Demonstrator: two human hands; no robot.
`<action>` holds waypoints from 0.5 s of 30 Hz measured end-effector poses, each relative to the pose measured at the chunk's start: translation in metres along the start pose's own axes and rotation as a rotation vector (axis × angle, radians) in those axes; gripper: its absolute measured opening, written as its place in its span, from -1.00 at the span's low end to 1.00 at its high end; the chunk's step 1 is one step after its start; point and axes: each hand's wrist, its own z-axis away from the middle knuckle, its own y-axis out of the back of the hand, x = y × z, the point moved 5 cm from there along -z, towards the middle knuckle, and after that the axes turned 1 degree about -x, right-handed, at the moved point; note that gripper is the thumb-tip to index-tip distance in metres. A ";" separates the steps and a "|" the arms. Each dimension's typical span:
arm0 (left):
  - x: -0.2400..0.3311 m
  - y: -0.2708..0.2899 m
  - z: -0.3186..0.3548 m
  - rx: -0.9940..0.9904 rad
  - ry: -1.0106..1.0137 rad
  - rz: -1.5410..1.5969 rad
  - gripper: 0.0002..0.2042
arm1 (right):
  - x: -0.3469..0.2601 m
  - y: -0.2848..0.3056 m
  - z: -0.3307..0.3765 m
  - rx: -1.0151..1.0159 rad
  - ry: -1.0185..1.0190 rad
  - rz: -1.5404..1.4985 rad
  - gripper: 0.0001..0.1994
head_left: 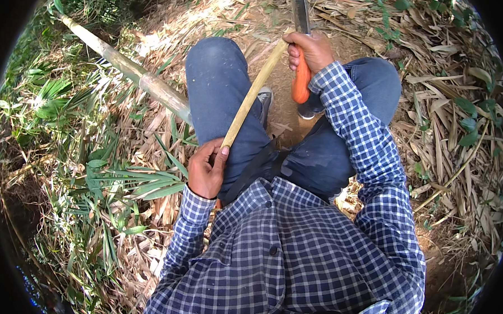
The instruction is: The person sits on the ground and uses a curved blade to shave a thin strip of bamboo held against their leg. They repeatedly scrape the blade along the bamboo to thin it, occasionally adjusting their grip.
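A thin yellowish bamboo strip [253,96] slants across my lap, from near my left thigh up to my right hand. Its lower end is pinched between the thumb and fingers of my left hand [207,167]. My right hand [312,52] is closed around a knife [301,78] with an orange handle, and its thumb and forefinger also touch the strip's upper end. The dark blade points away from me and runs out of the picture at the top. Most of the handle hangs below my right fist.
A thick bamboo pole [120,67] lies on the left, reaching to my left knee. Dry bamboo leaves [444,103] litter the ground around a patch of bare soil [284,116]. Green leafy plants [55,98] grow at the left. My bent knees frame the space before me.
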 end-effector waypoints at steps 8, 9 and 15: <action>-0.005 -0.016 -0.010 -0.093 0.204 0.462 -0.78 | -0.007 -0.003 0.011 0.129 0.140 0.349 -0.66; -0.006 -0.016 -0.016 -0.089 0.225 0.529 -0.77 | -0.009 -0.004 0.012 0.124 0.210 0.497 -0.65; 0.023 -0.004 -0.039 -0.088 0.336 0.790 -0.71 | -0.009 -0.034 0.039 0.105 0.508 1.282 -0.74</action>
